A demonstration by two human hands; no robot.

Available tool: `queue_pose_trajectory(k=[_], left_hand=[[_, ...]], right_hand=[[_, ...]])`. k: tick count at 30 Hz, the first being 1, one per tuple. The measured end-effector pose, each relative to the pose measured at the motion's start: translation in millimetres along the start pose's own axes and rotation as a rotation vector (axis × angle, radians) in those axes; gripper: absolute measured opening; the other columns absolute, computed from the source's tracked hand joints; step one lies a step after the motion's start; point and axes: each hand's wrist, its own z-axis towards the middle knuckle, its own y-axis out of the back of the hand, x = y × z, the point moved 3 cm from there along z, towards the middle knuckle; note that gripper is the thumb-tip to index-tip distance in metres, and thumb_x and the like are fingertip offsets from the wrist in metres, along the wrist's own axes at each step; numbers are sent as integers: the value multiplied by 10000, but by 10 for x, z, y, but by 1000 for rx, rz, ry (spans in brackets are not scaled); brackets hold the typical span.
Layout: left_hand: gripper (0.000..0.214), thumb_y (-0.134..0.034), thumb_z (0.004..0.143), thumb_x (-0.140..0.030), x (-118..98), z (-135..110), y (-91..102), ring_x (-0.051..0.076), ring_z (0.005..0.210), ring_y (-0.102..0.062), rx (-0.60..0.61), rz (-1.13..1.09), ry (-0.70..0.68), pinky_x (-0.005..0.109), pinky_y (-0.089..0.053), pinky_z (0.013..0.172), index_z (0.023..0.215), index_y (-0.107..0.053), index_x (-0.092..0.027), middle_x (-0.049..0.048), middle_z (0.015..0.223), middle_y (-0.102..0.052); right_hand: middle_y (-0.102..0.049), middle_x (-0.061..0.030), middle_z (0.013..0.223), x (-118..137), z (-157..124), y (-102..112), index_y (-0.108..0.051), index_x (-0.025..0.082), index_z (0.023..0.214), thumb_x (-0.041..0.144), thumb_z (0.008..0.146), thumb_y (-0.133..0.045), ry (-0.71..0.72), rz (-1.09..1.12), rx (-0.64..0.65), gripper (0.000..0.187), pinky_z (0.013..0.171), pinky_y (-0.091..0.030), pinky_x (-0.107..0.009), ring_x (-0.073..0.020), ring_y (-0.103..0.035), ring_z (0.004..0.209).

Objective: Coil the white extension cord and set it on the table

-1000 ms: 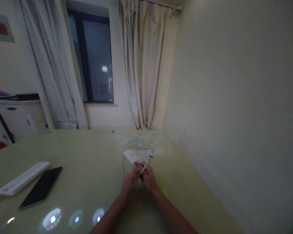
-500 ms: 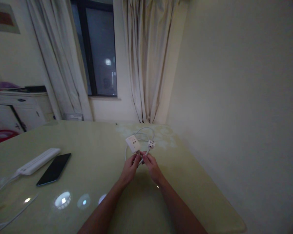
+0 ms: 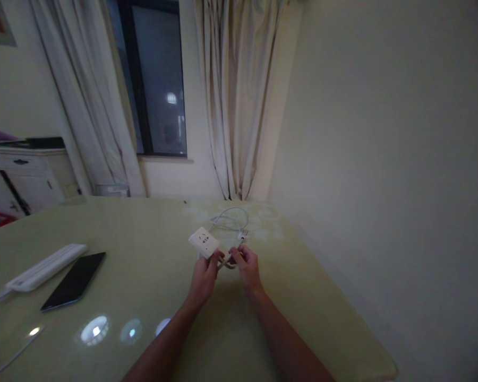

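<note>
My left hand [image 3: 204, 277] is closed around the near end of a small white socket block [image 3: 203, 242], which is lifted off the table and tilted, its socket face showing. My right hand [image 3: 246, 265] pinches the white cable [image 3: 228, 216] close to its plug [image 3: 242, 234]. The cable loops away over the pale green table [image 3: 143, 244] behind both hands. The two hands sit almost side by side above the table's far right part.
A white power strip [image 3: 45, 266] and a dark phone [image 3: 74, 286] lie on the table at the left. A wall runs close along the table's right edge. Curtains and a dark window stand behind; a white cabinet [image 3: 19, 178] is at far left.
The socket block has been raised and tilted to the left in my left hand. My right hand has shifted along the cable toward the plug. The view has moved slightly.
</note>
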Motion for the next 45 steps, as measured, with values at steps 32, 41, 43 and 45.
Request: queue_pose_trajectory(k=[32, 41, 43, 45], left_hand=[[333, -769, 767, -506, -352, -25, 140, 164, 582, -636, -80, 246, -221, 250, -491, 566, 812, -752, -176, 30, 652, -707], [468, -684, 793, -605, -300, 172, 387, 114, 503, -518, -62, -88, -6, 223, -380, 475, 741, -703, -141, 63, 665, -693], [493, -704, 761, -623, -197, 192, 352, 111, 502, -525, -3, -161, 106, 216, -362, 461, 769, -705, -130, 62, 670, -695], [487, -734, 732, -615, -120, 189, 303, 111, 513, -545, 39, -252, 196, 213, -382, 472, 779, -688, -133, 43, 674, -690]], right_hand=[[-647, -101, 1107, 95, -73, 6, -763, 194, 1001, 94, 868, -574, 554, -618, 199, 252, 934, -543, -335, -207, -647, 1037], [-722, -93, 1150, 325, -321, -134, -747, 284, 1179, 293, 892, -740, 750, -756, 404, 287, 934, -552, -368, -244, -688, 1045], [-715, -88, 1221, 349, -350, -115, -722, 336, 1253, 307, 894, -750, 824, -772, 371, 361, 958, -551, -386, -252, -688, 1093], [-715, -67, 1255, 372, -368, -113, -707, 386, 1278, 278, 931, -710, 884, -793, 378, 363, 957, -551, -385, -242, -690, 1117]])
